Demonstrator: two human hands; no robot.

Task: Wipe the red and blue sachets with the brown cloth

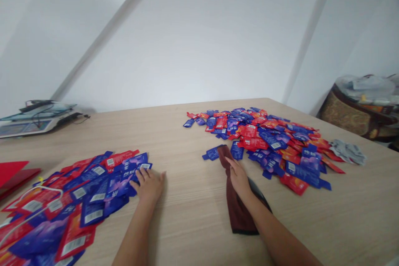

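My left hand (pixel 148 185), fingers spread, rests at the right edge of a pile of blue and red sachets (pixel 93 193) with white barcode labels; its fingertips touch the blue ones. My right hand (pixel 239 176) grips a maroon cloth piece (pixel 233 205) with a dark hem, lying lengthwise on the table; the thumb is hidden. A smooth dark part (pixel 260 195) shows beside that wrist. Just beyond the cloth lie loose blue sachets (pixel 213 153). A larger heap of red and blue sachets (pixel 264 133) spreads to the right.
Grey crumpled gloves or cloth (pixel 347 151) lie at the right of the heap. At the left are a red folded item (pixel 15 176), a white cord (pixel 40 187) and a flat device with cables (pixel 37 120). A patterned chair (pixel 346 110) holding plastic bags stands beyond the wooden table (pixel 187 216).
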